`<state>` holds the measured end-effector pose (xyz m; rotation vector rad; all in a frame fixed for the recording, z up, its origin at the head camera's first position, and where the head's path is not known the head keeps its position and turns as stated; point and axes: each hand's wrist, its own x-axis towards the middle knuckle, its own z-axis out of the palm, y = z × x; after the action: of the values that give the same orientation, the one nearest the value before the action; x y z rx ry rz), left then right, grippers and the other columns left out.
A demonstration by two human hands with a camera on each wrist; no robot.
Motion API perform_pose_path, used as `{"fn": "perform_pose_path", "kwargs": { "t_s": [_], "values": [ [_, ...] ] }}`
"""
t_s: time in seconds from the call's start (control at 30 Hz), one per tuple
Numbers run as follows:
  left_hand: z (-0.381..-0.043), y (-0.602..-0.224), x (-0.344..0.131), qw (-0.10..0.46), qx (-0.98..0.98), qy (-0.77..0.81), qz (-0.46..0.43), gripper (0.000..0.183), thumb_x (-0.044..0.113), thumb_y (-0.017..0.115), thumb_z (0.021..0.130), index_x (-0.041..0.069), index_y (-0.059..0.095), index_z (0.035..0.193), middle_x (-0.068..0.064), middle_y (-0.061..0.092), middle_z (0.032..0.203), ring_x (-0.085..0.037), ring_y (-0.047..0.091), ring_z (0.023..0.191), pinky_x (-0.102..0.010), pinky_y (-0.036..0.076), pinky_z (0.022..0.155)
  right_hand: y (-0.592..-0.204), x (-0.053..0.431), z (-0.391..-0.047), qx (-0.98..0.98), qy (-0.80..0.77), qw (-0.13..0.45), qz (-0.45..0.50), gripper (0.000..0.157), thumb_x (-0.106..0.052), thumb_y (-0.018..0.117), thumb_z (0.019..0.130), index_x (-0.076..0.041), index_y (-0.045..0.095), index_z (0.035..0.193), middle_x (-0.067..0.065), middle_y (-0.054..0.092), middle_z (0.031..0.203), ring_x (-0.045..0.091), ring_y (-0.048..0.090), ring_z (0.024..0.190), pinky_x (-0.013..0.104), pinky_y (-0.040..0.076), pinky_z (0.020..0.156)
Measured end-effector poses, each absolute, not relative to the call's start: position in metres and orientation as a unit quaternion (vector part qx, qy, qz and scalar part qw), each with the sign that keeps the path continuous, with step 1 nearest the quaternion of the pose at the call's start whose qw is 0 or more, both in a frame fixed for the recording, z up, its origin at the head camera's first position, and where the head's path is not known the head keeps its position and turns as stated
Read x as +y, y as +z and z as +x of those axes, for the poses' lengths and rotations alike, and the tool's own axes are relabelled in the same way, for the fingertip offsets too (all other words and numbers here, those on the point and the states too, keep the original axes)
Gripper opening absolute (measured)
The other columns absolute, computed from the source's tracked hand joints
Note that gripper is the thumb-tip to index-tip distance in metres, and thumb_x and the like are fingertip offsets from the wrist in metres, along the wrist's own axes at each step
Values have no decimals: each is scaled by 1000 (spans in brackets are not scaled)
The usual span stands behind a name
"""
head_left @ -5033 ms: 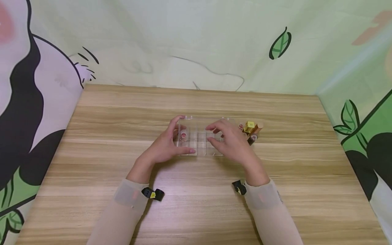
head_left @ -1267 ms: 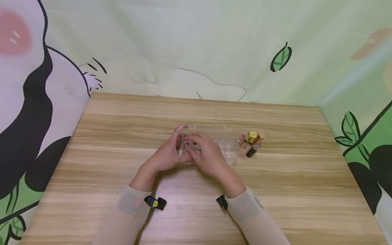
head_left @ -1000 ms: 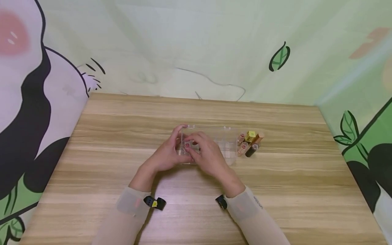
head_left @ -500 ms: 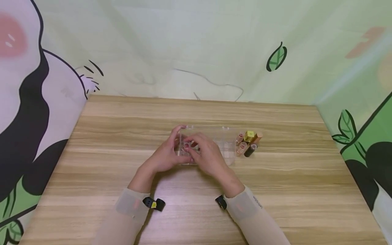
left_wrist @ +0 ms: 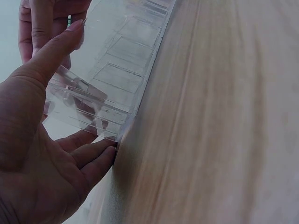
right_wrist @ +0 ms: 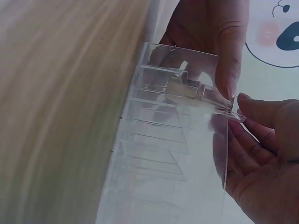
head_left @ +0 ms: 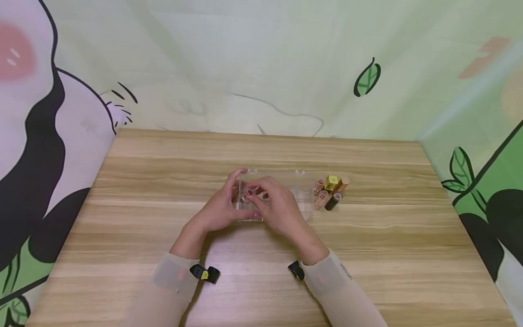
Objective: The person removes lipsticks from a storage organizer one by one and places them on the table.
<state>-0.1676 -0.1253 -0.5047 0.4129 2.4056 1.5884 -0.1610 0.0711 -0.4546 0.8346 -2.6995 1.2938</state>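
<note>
A clear plastic lipstick organizer with small compartments stands in the middle of the table. My left hand grips its left end, thumb along the front side and fingers round the back. With thumb and fingertips my right hand pinches the top of a lipstick at the organizer's left end. Seen from the right wrist, this lipstick has a clear body and leans inside the see-through wall. The right hand hides part of the compartments in the head view.
Just right of the organizer several lipsticks stand close together: two pink ones, a gold one, a copper one and a black one. The wooden table meets a printed cloth backdrop behind.
Since five seconds ago, my right hand has moved left across the organizer to the lipstick at its left end and pinched it. Over the last second the lipstick has shifted slightly; my left hand keeps its grip.
</note>
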Motion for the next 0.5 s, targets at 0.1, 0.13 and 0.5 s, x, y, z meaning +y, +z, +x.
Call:
{"fn": "perform_pose_path", "kwargs": {
  "t_s": [0.1, 0.13, 0.5],
  "values": [
    [-167, -505, -125, 114, 821, 542, 138, 114, 38, 95, 73, 41, 19, 158, 3, 59, 141, -28, 55, 140, -63, 35, 118, -452, 72, -160, -865, 419, 24, 275, 28, -9, 73, 95, -6, 69, 122, 9, 72, 118, 27, 71, 103, 44, 61, 90],
    [-167, -505, -125, 114, 821, 542, 137, 114, 38, 95, 74, 41, 19, 158, 3, 59, 141, -28, 55, 139, -62, 36, 118, -451, 73, -160, -865, 419, 26, 275, 27, -9, 73, 95, -7, 69, 122, 8, 72, 118, 27, 71, 103, 44, 61, 90],
    [-167, -503, -125, 114, 821, 543, 138, 115, 45, 95, 71, 42, 19, 158, 3, 60, 138, -27, 57, 136, -62, 35, 118, -441, 77, -158, -861, 425, 43, 275, 26, -12, 73, 96, -9, 70, 121, 6, 72, 118, 21, 70, 103, 45, 61, 90]
  ]
}}
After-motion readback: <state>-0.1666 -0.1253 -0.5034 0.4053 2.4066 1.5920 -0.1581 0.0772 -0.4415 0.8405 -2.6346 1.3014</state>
